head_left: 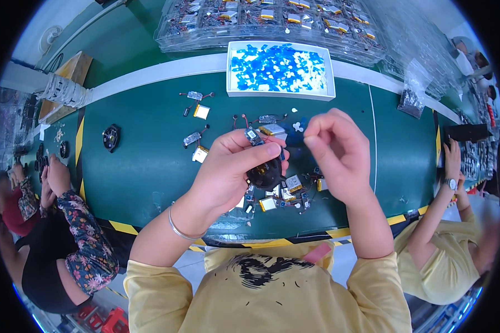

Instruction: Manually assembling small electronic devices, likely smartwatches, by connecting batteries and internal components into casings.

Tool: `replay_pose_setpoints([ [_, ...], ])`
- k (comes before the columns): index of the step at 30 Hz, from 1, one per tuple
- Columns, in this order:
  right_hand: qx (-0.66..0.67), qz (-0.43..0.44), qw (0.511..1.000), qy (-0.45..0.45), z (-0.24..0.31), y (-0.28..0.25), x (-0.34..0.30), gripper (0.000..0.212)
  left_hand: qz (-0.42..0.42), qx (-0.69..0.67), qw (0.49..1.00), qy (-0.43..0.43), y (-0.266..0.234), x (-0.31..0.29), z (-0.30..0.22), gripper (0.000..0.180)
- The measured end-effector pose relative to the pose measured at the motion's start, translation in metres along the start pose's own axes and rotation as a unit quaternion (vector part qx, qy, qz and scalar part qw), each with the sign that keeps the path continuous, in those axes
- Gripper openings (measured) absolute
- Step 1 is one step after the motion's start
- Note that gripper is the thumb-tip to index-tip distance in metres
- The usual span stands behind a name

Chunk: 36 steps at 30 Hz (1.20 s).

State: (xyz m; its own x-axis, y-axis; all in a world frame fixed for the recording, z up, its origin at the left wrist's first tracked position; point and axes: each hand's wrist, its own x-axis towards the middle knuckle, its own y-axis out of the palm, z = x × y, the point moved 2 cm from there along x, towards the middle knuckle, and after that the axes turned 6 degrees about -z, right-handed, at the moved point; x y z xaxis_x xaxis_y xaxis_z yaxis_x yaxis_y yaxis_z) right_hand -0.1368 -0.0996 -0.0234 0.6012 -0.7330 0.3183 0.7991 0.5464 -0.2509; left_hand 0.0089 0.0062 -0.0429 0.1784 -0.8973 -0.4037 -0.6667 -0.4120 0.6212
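My left hand (225, 166) is closed around a black rounded plastic housing (265, 175), its thumb pressing near a small circuit board (254, 137) at the upper edge. To the right, my right hand (343, 158) is raised over the table with thumb and forefinger pinched. Whatever lies between those fingertips is too small to make out. Just beyond my left fingers lie a silver battery pouch (271, 129) and another wired circuit board (268, 119). Several more batteries (293, 183) and boards sit below the housing, close to the table's front edge.
A white box (281, 94) of blue and white bits stands ahead. Behind it are clear trays (266, 28) of wired parts. Loose wired boards (192, 138) and a black housing (111, 137) lie leftward. Co-workers' hands (58, 176) show at left, another hand (453, 158) at right.
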Motion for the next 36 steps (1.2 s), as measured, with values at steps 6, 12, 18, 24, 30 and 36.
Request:
replay_pose_setpoints([
  [6,-0.162,-0.043,0.96,-0.225,0.02,0.017,-0.006,0.019,-0.027,-0.014,0.999,0.035,-0.003,0.003,0.005,0.013],
  [12,-0.128,-0.003,0.975,-0.184,0.018,0.01,-0.003,0.018,0.007,-0.027,1.0,-0.009,0.001,0.002,0.001,0.013],
  [18,-0.115,0.02,0.981,-0.153,0.019,0.008,-0.001,0.014,-0.001,-0.009,1.0,-0.009,-0.001,0.003,0.002,0.013],
  [24,-0.056,-0.015,0.998,-0.011,0.002,-0.002,0.006,0.01,-0.006,0.09,0.996,0.027,0.001,0.003,0.001,0.011],
  [30,-0.403,0.166,0.9,0.006,0.001,0.0,0.0,0.016,-0.02,0.117,0.989,0.092,-0.005,0.007,0.0,0.004],
  [36,-0.241,0.052,0.969,-0.015,0.012,-0.003,0.0,0.01,-0.036,0.112,0.99,0.072,-0.002,0.002,-0.004,0.005],
])
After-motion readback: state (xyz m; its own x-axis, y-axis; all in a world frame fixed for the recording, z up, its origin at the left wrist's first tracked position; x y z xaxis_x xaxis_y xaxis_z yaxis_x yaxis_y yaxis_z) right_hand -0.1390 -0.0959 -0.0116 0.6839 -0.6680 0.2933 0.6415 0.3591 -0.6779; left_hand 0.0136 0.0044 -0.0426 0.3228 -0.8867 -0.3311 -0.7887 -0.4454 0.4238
